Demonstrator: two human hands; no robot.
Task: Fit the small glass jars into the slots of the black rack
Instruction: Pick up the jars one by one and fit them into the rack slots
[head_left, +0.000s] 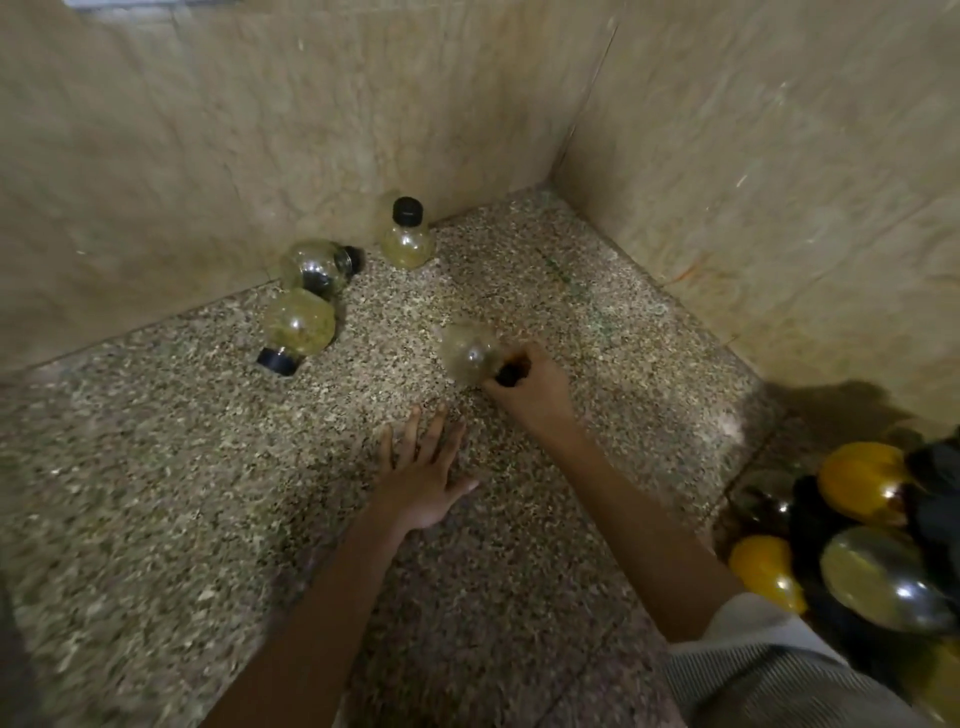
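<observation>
Right hand (530, 382) clamped on a clear jar's (470, 353) black cap, left hand (423, 475) spread, holding nothing.

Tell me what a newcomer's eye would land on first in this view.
First, the right hand near the middle of the speckled floor, its grip closed on the black cap of a round clear jar lying on its side. Next, three more jars by the back wall: one upright, two tipped over. At the right edge, yellow and clear jars crowd together in something dark.
</observation>
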